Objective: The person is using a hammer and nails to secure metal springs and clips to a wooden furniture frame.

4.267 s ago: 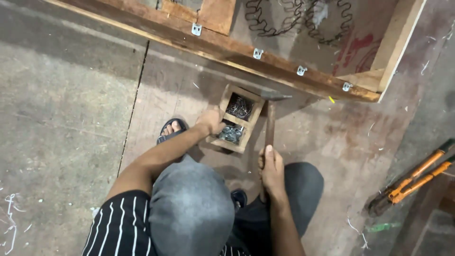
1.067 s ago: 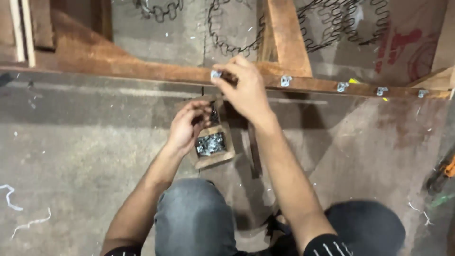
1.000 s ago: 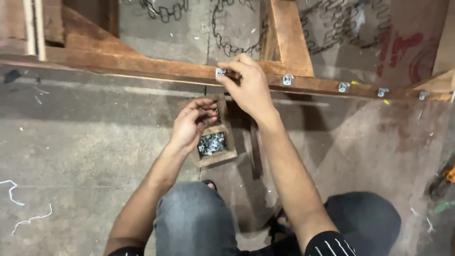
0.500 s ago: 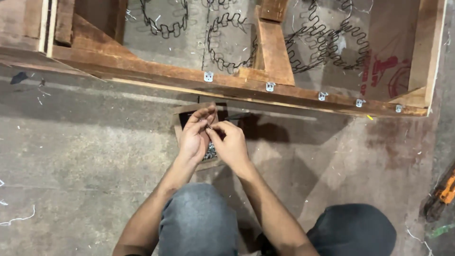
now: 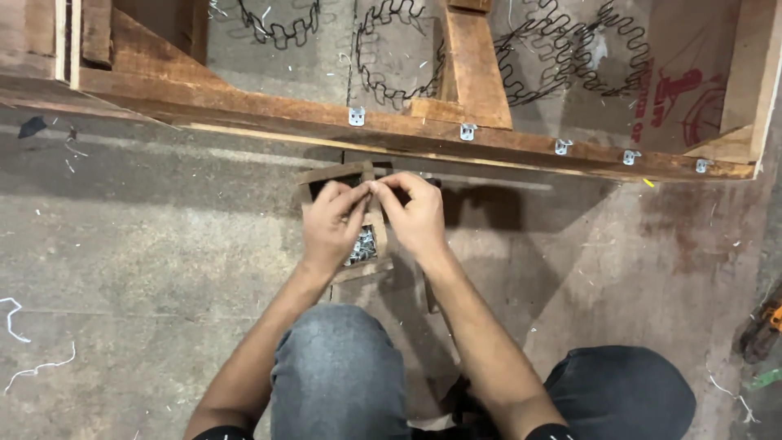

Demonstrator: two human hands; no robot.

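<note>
hands now meet, right hand (image 5: 415,216) touching left hand (image 5: 332,222) above wooden box (image 5: 342,175).

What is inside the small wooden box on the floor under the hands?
The wooden box holds small shiny metal pieces in its near compartment. The left hand and right hand cover most of the rest, so the far compartment's contents are hidden.

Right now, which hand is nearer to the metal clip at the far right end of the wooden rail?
Right. The right hand is over the small wooden box, below-left of the far-right clip. The left hand is beside it, further left, fingertips meeting.
</note>
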